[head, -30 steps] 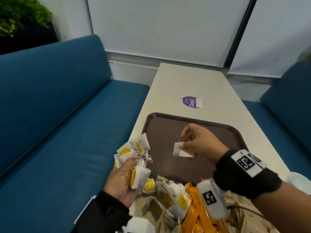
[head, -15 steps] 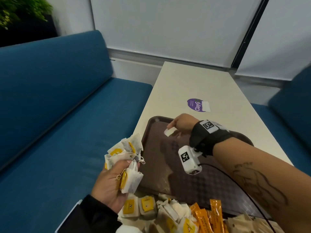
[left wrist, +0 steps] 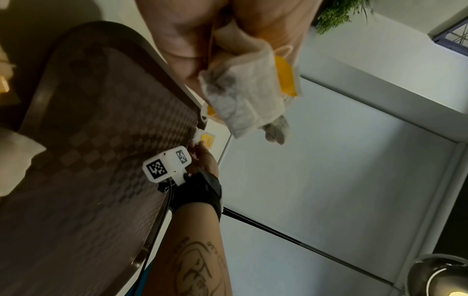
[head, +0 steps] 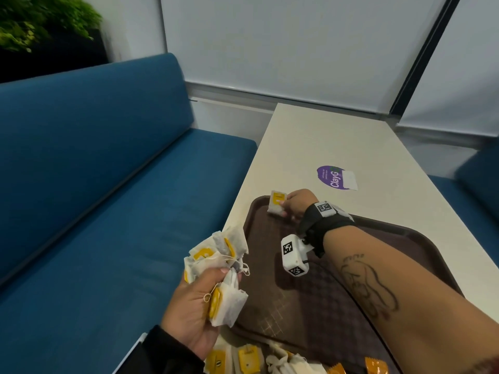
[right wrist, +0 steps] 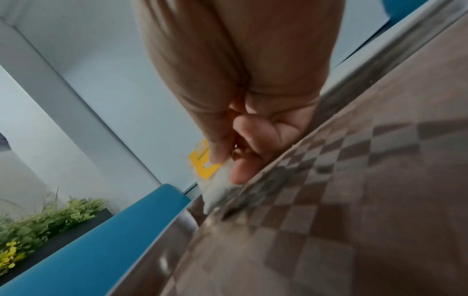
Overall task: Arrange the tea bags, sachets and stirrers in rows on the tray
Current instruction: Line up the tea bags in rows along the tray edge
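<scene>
A blue bench seat (head: pixel 94 198) runs along the left of a pale table (head: pixel 337 136) bearing a purple sticker (head: pixel 330 177). A brown tray (head: pixel 318 292) lies on the table, with loose tea bags and orange sachets (head: pixel 375 366) heaped at its near edge. The left hand (head: pixel 193 309) grips a bunch of tea bags (head: pixel 216 268) beside the tray. The right hand (head: pixel 298 205), further forward than half a second ago, pinches one tea bag (head: pixel 276 205) at the tray's far left corner, its lower edge touching the tray.
</scene>
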### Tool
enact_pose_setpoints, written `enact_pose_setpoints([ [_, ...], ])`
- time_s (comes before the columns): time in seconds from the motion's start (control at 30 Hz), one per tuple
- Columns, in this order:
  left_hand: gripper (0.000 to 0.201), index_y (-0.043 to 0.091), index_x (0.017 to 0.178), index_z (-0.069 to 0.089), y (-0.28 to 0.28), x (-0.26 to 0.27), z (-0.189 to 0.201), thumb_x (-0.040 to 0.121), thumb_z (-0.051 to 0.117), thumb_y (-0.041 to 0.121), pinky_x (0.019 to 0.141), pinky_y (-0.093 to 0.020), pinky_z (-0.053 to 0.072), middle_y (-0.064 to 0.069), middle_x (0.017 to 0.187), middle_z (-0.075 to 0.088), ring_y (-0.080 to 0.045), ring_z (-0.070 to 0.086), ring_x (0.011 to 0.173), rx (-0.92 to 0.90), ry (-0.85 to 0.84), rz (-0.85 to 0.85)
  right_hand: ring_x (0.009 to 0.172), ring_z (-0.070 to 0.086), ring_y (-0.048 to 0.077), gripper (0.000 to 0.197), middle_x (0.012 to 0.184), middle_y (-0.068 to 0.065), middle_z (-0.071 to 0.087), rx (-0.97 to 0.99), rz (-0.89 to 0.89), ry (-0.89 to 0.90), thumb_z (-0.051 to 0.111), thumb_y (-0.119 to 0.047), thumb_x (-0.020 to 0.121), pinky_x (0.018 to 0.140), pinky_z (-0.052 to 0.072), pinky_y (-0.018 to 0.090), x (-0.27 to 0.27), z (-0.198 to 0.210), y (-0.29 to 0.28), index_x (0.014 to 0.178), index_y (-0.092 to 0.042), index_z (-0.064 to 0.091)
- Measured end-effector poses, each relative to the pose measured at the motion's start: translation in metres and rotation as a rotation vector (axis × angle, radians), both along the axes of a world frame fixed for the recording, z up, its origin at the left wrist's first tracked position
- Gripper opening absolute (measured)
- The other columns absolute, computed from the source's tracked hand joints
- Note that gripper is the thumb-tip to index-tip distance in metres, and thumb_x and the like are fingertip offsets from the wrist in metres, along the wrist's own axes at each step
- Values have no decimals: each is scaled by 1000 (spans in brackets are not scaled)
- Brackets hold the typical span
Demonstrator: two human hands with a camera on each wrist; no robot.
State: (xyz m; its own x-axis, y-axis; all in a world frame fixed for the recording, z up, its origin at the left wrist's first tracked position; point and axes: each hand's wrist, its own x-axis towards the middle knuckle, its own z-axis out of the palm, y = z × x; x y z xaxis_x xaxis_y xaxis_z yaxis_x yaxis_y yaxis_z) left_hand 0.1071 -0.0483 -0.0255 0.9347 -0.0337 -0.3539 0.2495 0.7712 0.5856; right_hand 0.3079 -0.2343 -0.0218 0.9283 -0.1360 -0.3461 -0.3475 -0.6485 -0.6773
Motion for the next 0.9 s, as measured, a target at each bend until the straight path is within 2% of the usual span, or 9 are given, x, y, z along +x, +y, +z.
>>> enact_pose_setpoints([
  [0.07,35,4,96,64,1,1,-2,61,60,4,53,-27,57,-10,79,71,-17,70,63,-7,2,-1,60,54,19,19,72,8,60,10,9,20,55,-13,94,53,42,24,5,-6,6,106,-2,65],
  [0.2,40,3,100,62,2,0,-2,61,59,2,48,-26,54,-12,79,71,-18,69,61,-18,1,-4,60,51,21,24,62,7,56,63,-20,39,52,-14,97,52,36,26,16,-16,20,73,-10,53],
  [0.37,46,3,106,61,-1,-2,-3,60,58,1,46,-27,54,-11,75,70,-17,68,56,-17,0,2,65,53,23,28,63,8,57,52,-4,6,55,-14,95,54,38,26,23,-21,28,67,-12,50],
  [0.43,51,2,112,60,-1,-2,-5,61,59,1,47,-27,54,-12,78,70,-18,68,58,-16,-1,5,70,57,24,22,69,10,60,23,9,-5,61,-12,90,59,42,28,23,-20,26,70,-10,53],
  [0.5,51,2,114,60,0,-2,-6,63,59,0,48,-27,55,-12,80,70,-18,69,59,-18,-5,6,80,61,26,11,80,11,63,-6,-14,-61,69,-9,82,71,49,32,20,-16,19,87,-7,59],
  [0.6,49,2,111,60,1,-2,-5,63,60,1,48,-28,54,-11,79,70,-17,68,59,-5,-22,3,101,61,29,38,107,13,62,-27,-115,-189,74,-7,77,90,50,40,12,-5,5,109,-8,54],
  [0.73,34,3,108,62,-1,-3,-3,75,56,-4,48,-28,54,-10,75,69,-16,67,57,-7,-15,4,63,58,13,22,87,8,62,129,14,-265,67,-9,85,52,45,22,-32,41,5,103,-10,55],
  [0.83,48,0,117,58,-5,-6,-1,69,59,-1,52,-28,56,-12,81,68,-17,67,60,-22,-23,-13,57,54,9,5,73,2,62,268,258,-210,64,-15,88,45,35,19,-85,75,14,88,-11,61],
  [0.9,59,0,121,56,-8,-8,2,62,61,4,53,-28,56,-12,84,68,-17,67,62,-27,-32,-25,55,54,9,19,68,1,62,356,370,-149,67,-28,84,43,32,18,-119,90,20,81,-10,62],
])
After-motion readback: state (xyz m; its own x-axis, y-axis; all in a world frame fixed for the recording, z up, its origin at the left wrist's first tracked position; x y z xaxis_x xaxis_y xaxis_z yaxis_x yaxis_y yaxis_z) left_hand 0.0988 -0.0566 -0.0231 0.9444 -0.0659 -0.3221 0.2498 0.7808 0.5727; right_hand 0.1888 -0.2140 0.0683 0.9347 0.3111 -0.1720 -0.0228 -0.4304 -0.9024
